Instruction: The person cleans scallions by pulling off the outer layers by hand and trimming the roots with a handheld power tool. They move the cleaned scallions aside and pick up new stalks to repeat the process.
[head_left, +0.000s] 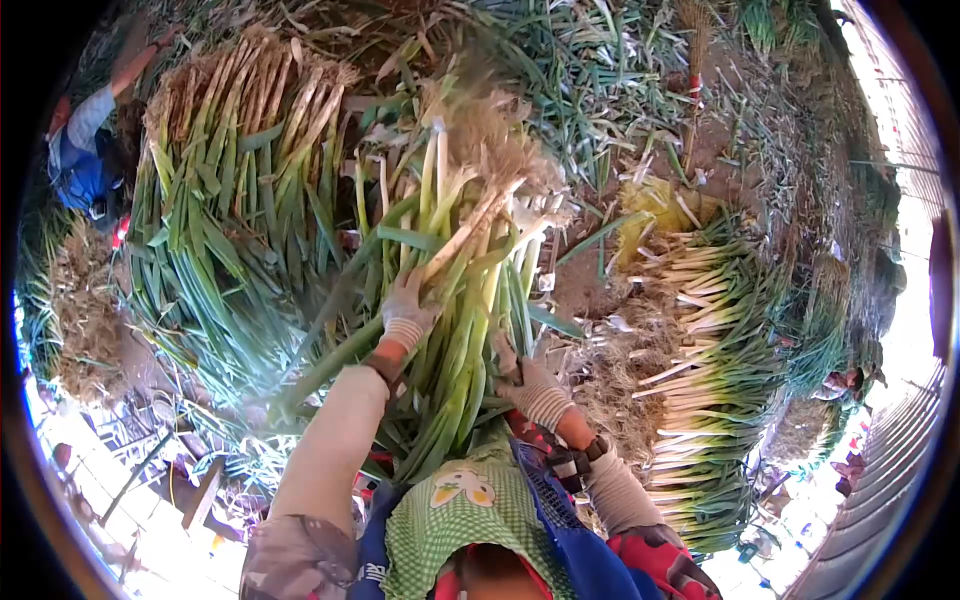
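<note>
My left hand [405, 308], in a pale glove, is wrapped round stalks at the left side of a heap of long green onions [455, 340]. The heap lies in front of my body, with its hairy brown roots pointing away from me and green leaves toward my apron. My right hand [535, 388], gloved too, is at the lower right side of the heap, fingers bent near the stalks. What the right fingers hold, if anything, is hidden among leaves and the glove.
A large pile of onions [235, 190] lies on the left. Trimmed white-stemmed onions [700, 380] form a long row on the right, beside a yellow net bag [660, 215]. A broom [694, 80] and loose leaves are behind. Another person [85, 150] is at the far left.
</note>
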